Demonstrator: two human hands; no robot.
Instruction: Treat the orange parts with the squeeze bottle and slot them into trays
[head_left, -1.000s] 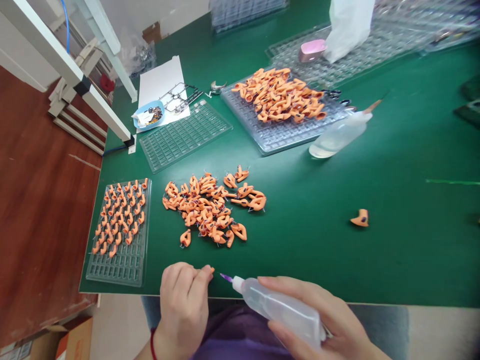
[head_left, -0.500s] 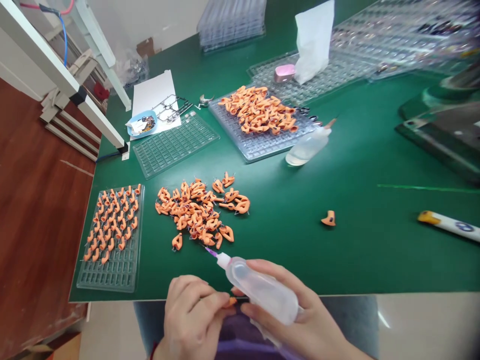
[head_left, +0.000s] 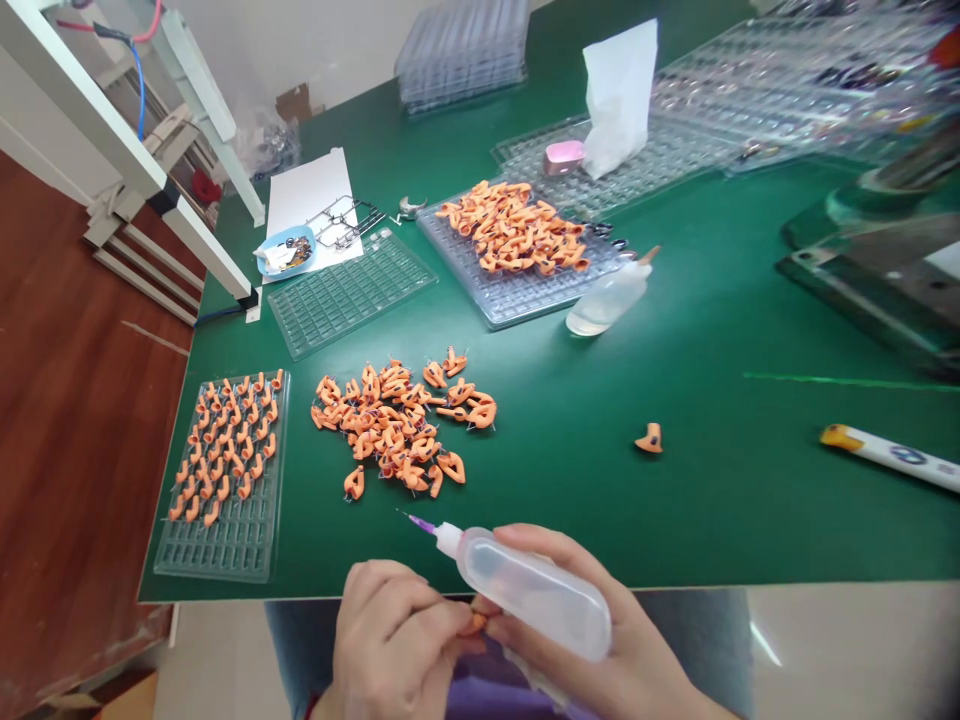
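My left hand point(head_left: 409, 635) is closed, pinching a small orange curved piece point(head_left: 474, 625) mostly covered by the fingers. My right hand point(head_left: 600, 620) is wrapped round a clear squeeze bottle point(head_left: 536, 590) with a white neck and a purple needle tip point(head_left: 420, 523) that points up and left. The fingertips of my right hand also reach the orange piece beside my left hand. Both hands are at the table's front edge. Beyond the needle tip lies a loose pile of orange pieces point(head_left: 390, 420) with thin wires sticking out.
Left of the pile, a clear tray point(head_left: 217, 555) holds rows of orange pieces. Farther back are an empty-celled tray point(head_left: 349, 295), a stack of trays point(head_left: 502, 312) heaped with orange pieces, and a second bottle point(head_left: 607, 303). A lone orange piece point(head_left: 650, 438) and a white-and-yellow pen point(head_left: 892, 455) lie right.
The squeeze bottle and both hands have shifted slightly down and right; the fingers of my right hand have come up against the orange piece. The view has moved a little.
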